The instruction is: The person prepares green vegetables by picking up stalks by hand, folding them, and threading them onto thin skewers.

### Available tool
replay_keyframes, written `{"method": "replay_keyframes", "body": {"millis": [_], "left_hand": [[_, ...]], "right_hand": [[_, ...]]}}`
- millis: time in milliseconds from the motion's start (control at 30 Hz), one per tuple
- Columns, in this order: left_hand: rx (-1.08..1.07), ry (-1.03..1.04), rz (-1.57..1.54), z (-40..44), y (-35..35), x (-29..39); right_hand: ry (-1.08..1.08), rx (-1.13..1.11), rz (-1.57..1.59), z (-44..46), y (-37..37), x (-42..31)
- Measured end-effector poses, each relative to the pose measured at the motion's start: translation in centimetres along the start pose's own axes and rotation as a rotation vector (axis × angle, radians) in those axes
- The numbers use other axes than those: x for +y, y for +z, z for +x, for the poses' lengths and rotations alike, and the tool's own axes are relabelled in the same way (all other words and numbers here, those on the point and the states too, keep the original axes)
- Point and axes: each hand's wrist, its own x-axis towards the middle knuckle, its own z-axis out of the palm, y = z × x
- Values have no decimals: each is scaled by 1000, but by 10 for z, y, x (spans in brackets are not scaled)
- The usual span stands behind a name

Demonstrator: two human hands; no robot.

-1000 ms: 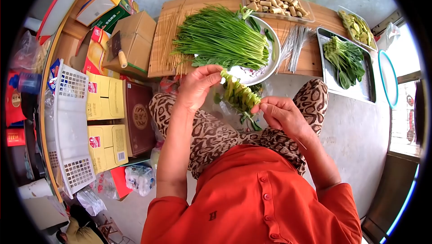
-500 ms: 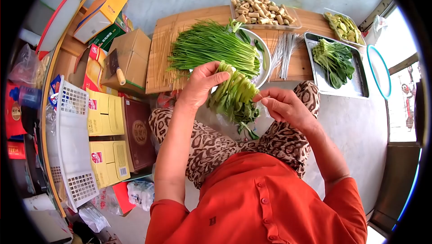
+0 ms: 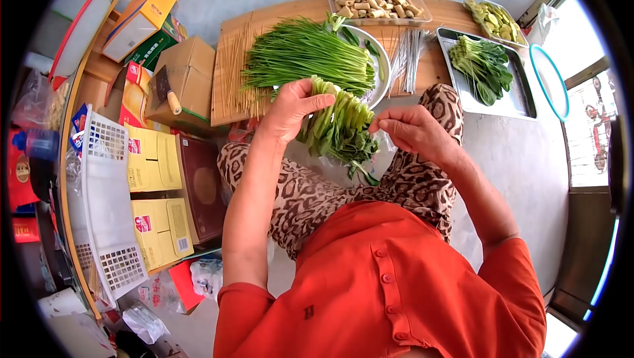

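A bunched row of leafy greens [image 3: 340, 124] hangs between my two hands, above my lap. My left hand [image 3: 294, 108] pinches the upper left end of the greens between thumb and fingers. My right hand [image 3: 413, 132] is closed at their right edge, fingertips pinched together; whatever lies between them is too small to make out. Just beyond my hands, a large bundle of long green stalks [image 3: 307, 58] lies across a white plate [image 3: 382, 84] on the wooden table [image 3: 228, 104]. Thin wooden sticks [image 3: 236, 71] lie left of the stalks, metal skewers [image 3: 408, 61] right of the plate.
Behind the plate is a plastic tray of short beige pieces [image 3: 376, 1]. At the right stand a metal tray [image 3: 522, 104] with leafy greens [image 3: 482, 71] and a container of sliced vegetables [image 3: 492, 21]. Cardboard boxes [image 3: 155, 160] and a white basket [image 3: 109, 206] stand at the left.
The greens have turned and now show as a wider, fuller bunch. My left hand stays pinched on them, while my right hand has shifted slightly up and right. The whole view has shifted.
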Motion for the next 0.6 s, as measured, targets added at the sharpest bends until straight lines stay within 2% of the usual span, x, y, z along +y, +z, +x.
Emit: {"method": "replay_keyframes", "body": {"millis": [67,333,600], "left_hand": [[-51,-11,1,-5,-2,-2],[14,24,-120,-31,0,26],[-94,23,-99,-39,-24,35]], "right_hand": [[-22,-3,-5,0,4,1],[-75,-48,46,-7,9,-9],[-90,-77,-16,-10,23,-28]]}}
